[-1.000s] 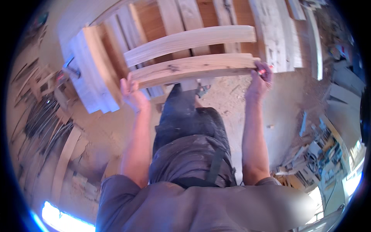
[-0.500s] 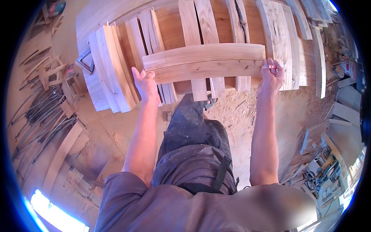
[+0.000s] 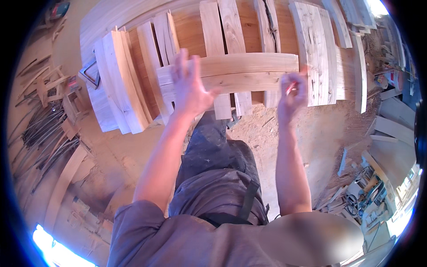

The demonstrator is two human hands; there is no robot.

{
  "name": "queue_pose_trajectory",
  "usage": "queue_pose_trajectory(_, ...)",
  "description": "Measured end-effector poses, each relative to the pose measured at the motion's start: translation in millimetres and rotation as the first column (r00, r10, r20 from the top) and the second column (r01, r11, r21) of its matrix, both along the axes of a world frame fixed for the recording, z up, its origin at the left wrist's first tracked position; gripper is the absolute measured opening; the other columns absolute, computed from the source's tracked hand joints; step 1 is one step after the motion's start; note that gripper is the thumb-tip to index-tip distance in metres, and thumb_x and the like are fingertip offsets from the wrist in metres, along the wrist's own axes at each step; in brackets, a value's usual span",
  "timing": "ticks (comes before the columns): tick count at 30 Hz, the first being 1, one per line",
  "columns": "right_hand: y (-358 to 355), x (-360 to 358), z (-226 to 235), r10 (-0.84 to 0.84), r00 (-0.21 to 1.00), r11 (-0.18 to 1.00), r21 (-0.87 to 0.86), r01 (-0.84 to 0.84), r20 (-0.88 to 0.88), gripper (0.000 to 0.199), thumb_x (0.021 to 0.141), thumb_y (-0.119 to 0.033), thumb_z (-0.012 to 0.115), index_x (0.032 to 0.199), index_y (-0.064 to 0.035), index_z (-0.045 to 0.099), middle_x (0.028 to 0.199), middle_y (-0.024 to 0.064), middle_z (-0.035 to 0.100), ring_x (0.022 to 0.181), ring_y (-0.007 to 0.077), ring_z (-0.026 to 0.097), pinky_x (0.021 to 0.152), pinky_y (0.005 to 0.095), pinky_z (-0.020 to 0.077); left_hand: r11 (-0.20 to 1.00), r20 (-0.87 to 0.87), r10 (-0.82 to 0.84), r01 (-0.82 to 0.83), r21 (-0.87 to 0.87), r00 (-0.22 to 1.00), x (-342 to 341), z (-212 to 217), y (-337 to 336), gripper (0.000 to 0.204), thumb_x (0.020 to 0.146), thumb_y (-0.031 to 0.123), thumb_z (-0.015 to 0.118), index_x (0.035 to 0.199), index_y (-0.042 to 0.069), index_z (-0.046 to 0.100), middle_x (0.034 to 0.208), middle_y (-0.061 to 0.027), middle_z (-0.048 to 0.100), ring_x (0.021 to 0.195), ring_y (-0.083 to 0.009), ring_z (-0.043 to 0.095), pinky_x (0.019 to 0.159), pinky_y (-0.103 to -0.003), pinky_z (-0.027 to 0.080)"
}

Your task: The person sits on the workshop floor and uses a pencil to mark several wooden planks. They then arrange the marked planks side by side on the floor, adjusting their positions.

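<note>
Two pale planks, a far one [image 3: 249,61] and a near one [image 3: 249,81], lie edge to edge across several wooden strips. My left hand [image 3: 192,91] is over their left end, fingers spread and slightly blurred, holding nothing visible. At the right end of the planks is my right hand [image 3: 293,98], its fingers curled round a slim red stick [image 3: 291,87], perhaps a pencil; blur hides its exact kind. I cannot tell whether this hand touches the wood. Under the planks, the crosswise strips [image 3: 222,107] rest on a broader reddish-brown wooden surface [image 3: 187,33].
More boards are stacked at the left [image 3: 118,80] and right [image 3: 313,58] of the bench. A dark metal frame [image 3: 91,74] sits at its left edge. Thin rods [image 3: 42,129] and wood scraps lie on the left floor; offcuts and tools [image 3: 364,191] crowd the lower right.
My left hand has left the planks' left end and moved right over them, fingers spreading. My right hand has shifted left and slightly down, still round the red stick. The whole view has shifted slightly.
</note>
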State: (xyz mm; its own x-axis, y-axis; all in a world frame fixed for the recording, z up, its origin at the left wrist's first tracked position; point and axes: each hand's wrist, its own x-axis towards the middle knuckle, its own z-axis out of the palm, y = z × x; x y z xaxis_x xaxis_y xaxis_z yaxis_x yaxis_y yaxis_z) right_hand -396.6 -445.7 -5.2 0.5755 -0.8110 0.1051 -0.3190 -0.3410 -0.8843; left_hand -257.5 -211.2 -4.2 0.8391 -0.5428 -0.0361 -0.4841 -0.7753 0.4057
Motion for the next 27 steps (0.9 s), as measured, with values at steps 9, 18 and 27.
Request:
queue_pose_trajectory(9, 74.3, 21.2, 15.8, 0.427, 0.903, 0.894, 0.179, -0.412, -0.055, 0.017, 0.094, -0.01, 0.065, 0.107, -0.0028, 0.073, 0.091, 0.0161, 0.074, 0.083, 0.0361, 0.069, 0.078, 0.0418, 0.0541, 0.912, -0.229, -0.386, 0.407, 0.05, 0.894, 23.2, -9.4, -39.9, 0.109, 0.07, 0.037, 0.088, 0.153, -0.004, 0.033, 0.156, -0.0207, 0.037, 0.149, -0.0379, 0.03, 0.128, -0.055, 0.014)
queue_pose_trajectory(18, 63.3, 8.8, 5.5, 0.352, 0.935, 0.911, 0.244, -0.332, -0.042, 0.022, 0.09, -0.001, 0.063, 0.108, -0.0006, 0.074, 0.081, 0.0157, 0.071, 0.073, 0.0275, 0.069, 0.072, 0.036, 0.054, 0.906, -0.145, -0.422, 0.42, -0.048, 0.895, 22.1, -25.0, -33.5, 0.112, 0.059, 0.035, 0.09, 0.149, -0.004, 0.036, 0.15, -0.0198, 0.04, 0.141, -0.0412, 0.035, 0.122, -0.054, 0.024)
queue_pose_trajectory(27, 43.9, 16.4, 20.9, 0.332, 0.942, 0.93, 0.183, -0.319, -0.047, 0.017, 0.087, -0.001, 0.064, 0.101, 0.0018, 0.074, 0.08, 0.0166, 0.07, 0.068, 0.0254, 0.066, 0.067, 0.0329, 0.0519, 0.879, -0.042, -0.475, 0.472, -0.062, 0.879, 22.0, -29.9, -31.9, 0.102, 0.055, 0.04, 0.089, 0.14, 0.0, 0.049, 0.145, -0.0229, 0.041, 0.136, -0.0426, 0.04, 0.116, -0.057, 0.029)
